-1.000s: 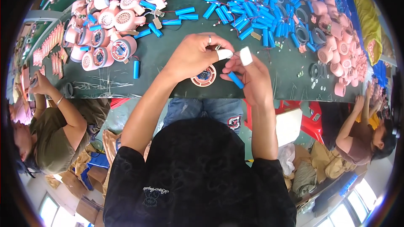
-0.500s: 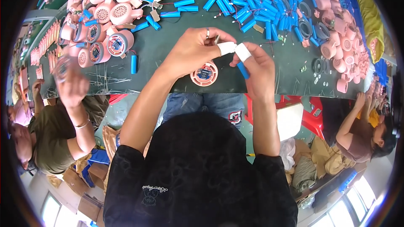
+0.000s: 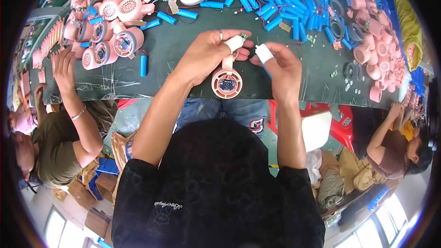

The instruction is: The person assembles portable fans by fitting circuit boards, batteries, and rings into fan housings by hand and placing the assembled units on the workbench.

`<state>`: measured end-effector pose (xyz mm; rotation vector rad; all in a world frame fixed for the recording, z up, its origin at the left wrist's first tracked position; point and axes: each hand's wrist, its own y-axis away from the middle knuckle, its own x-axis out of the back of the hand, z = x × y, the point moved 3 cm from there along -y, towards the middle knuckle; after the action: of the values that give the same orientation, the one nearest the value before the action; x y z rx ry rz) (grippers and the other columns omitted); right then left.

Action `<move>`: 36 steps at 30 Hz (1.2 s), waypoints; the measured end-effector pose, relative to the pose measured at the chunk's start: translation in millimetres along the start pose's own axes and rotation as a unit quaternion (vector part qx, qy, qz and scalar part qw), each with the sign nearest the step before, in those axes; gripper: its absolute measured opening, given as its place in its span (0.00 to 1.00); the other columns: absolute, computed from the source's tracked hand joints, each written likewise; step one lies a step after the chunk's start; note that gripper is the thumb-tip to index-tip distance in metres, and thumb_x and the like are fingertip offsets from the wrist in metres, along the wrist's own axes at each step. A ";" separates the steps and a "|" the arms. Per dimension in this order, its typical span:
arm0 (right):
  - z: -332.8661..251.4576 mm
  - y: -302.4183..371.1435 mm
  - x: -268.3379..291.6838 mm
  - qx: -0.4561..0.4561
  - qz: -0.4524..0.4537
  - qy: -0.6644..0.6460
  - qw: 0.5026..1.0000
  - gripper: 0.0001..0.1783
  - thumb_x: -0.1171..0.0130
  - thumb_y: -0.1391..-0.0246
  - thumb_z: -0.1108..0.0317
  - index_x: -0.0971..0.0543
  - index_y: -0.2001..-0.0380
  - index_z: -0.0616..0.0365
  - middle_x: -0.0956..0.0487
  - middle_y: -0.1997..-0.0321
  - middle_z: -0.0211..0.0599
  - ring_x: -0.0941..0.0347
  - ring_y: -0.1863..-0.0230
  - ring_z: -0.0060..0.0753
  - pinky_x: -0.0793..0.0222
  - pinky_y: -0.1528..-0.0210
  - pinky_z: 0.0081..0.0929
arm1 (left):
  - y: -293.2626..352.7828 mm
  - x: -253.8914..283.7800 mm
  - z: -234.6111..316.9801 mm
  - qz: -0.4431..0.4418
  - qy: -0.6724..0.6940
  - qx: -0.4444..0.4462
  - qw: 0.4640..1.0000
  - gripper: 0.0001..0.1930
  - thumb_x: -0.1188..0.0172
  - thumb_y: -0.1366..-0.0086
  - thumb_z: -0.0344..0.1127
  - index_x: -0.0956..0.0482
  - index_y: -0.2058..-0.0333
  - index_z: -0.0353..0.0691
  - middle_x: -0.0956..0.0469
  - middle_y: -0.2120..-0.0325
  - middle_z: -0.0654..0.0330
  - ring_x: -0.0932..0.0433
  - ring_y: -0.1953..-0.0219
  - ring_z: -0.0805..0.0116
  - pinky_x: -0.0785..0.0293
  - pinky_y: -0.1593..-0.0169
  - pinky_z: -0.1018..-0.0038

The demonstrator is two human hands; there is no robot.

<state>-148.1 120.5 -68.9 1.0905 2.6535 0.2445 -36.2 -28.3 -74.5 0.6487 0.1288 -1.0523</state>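
My left hand [image 3: 204, 55], its thumb wrapped in white tape, pinches a small green circuit board [image 3: 243, 36] between thumb and fingers. Below its fingertips a pink handheld-fan housing [image 3: 227, 84] lies on the green table, round end toward me, with a blue round board in its centre. Its handle runs up under my left hand. My right hand [image 3: 284, 71], thumb also taped in white, is closed around a blue cylindrical battery [image 3: 266, 70] that is mostly hidden by the fingers. A gap separates the two hands. Any thin wires between them are too small to make out.
Blue batteries with wires [image 3: 280, 2] heap at the far middle. Pink fan housings [image 3: 110, 9] pile at the left, more pink parts [image 3: 374, 46] at the right, beside grey rings [image 3: 351, 71]. A single battery [image 3: 143, 65] lies left. A co-worker's hand [image 3: 64, 69] is over the left side.
My left hand has drawn away from the right one, and the small board now shows. The fan's handle has come into view. The co-worker's hand at left has opened and shifted.
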 end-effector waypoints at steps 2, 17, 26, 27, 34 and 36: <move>1.2 -1.9 -3.0 -0.002 -0.003 -0.013 1.000 0.10 0.40 0.40 0.79 0.20 0.56 0.69 0.17 0.60 0.37 0.19 0.60 0.25 0.22 0.56 0.21 | -0.2 1.2 -5.0 0.007 0.020 0.015 1.000 0.18 0.41 0.29 0.33 0.24 0.44 0.30 0.17 0.57 0.54 0.17 0.58 0.69 0.19 0.52 0.74; 1.0 -5.8 -8.0 0.015 -0.005 0.040 0.999 0.09 0.40 0.40 0.79 0.20 0.56 0.70 0.16 0.60 0.36 0.20 0.59 0.21 0.25 0.55 0.18 | 2.7 -3.3 -6.2 0.027 0.033 -0.003 0.999 0.17 0.39 0.33 0.30 0.22 0.48 0.26 0.16 0.62 0.49 0.14 0.61 0.63 0.17 0.59 0.74; 4.0 -9.0 -4.6 -0.017 -0.009 0.045 0.999 0.10 0.39 0.41 0.79 0.19 0.56 0.70 0.16 0.62 0.36 0.20 0.60 0.22 0.25 0.57 0.18 | 4.1 -7.4 -10.8 0.065 -0.022 -0.018 0.997 0.15 0.44 0.36 0.25 0.20 0.51 0.27 0.15 0.66 0.51 0.15 0.64 0.66 0.25 0.70 0.80; 3.1 -10.6 -7.2 -0.013 -0.013 0.043 0.999 0.10 0.39 0.41 0.79 0.19 0.56 0.70 0.16 0.62 0.36 0.20 0.61 0.21 0.25 0.57 0.18 | 2.5 -5.1 -12.1 0.065 -0.020 -0.017 0.998 0.15 0.44 0.36 0.25 0.20 0.51 0.27 0.15 0.66 0.51 0.15 0.64 0.66 0.25 0.70 0.80; -0.1 -15.2 -13.0 -0.011 -0.014 0.069 0.997 0.09 0.40 0.40 0.78 0.19 0.57 0.70 0.16 0.62 0.34 0.20 0.61 0.21 0.25 0.56 0.19 | 8.7 -8.2 0.7 0.090 -0.059 -0.013 0.994 0.15 0.44 0.35 0.26 0.19 0.51 0.29 0.15 0.66 0.53 0.16 0.66 0.73 0.30 0.75 0.83; 0.0 -13.6 -7.6 -0.018 -0.019 0.095 0.995 0.09 0.40 0.40 0.78 0.20 0.57 0.69 0.16 0.62 0.34 0.20 0.60 0.21 0.25 0.55 0.19 | 5.3 -9.2 -2.3 0.070 -0.071 -0.007 0.995 0.16 0.46 0.34 0.27 0.19 0.50 0.30 0.15 0.66 0.53 0.17 0.67 0.75 0.31 0.75 0.83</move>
<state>-152.0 105.6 -71.0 1.0516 2.8207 0.4070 -36.0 -18.2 -70.4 0.5605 -0.0331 -0.9572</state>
